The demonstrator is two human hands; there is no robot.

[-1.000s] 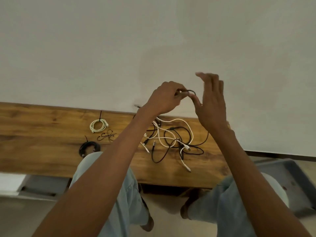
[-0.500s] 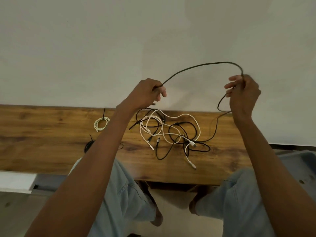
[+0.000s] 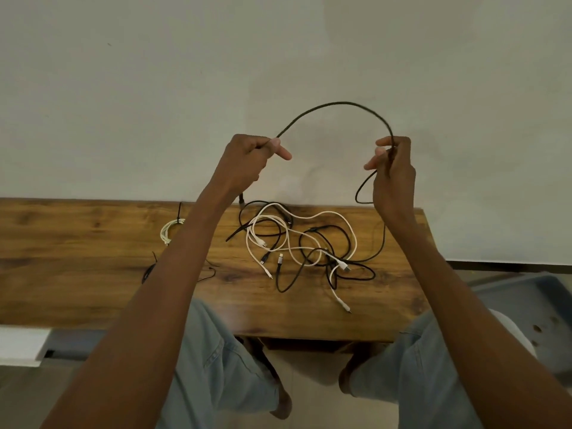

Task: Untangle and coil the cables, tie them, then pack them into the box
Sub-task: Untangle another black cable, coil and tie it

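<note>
A black cable (image 3: 335, 104) arches in the air between my hands, above the wooden table (image 3: 77, 243). My left hand (image 3: 247, 162) pinches one end of the arch, and the cable's plug end hangs below that fist. My right hand (image 3: 393, 171) grips the other side, from where the cable loops down into the tangle of black and white cables (image 3: 303, 252) on the table. A coiled, tied white cable (image 3: 171, 230) lies at the left. A coiled black cable (image 3: 148, 272) shows partly behind my left forearm.
A pale wall rises behind the table. A grey-blue bin (image 3: 526, 308) sits on the floor at the right. My knees in light jeans are below the table's front edge. A white and grey object (image 3: 28, 343) lies at the lower left.
My hands, close together a second ago, have spread apart and drawn the black cable into a wide arch. Since half a second ago the right hand has come slightly inward.
</note>
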